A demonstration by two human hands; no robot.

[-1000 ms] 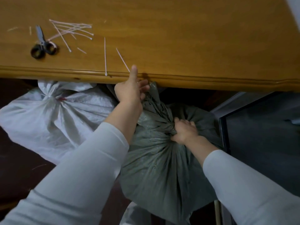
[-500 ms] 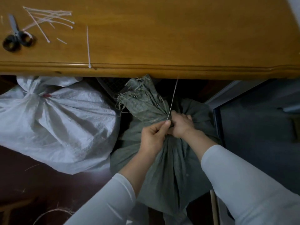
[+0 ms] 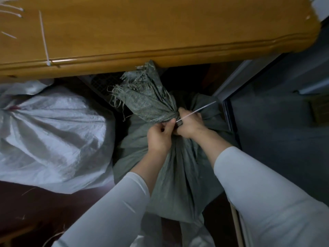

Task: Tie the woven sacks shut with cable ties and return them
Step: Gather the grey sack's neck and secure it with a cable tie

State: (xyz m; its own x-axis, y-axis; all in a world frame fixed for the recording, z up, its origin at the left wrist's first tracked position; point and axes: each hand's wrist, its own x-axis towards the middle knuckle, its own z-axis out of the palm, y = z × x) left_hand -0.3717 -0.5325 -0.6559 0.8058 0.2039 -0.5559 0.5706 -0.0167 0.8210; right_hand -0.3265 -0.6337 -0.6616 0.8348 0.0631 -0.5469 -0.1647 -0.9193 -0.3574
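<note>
Head view: left hand [image 3: 159,138] pinches cable tie [image 3: 195,111]; right hand [image 3: 189,124] grips green sack [image 3: 178,175] neck.

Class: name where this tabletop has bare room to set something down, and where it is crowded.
Bare: the tabletop right of the lone cable tie, to its right corner. Crowded: the far left, by the loose ties.
</note>
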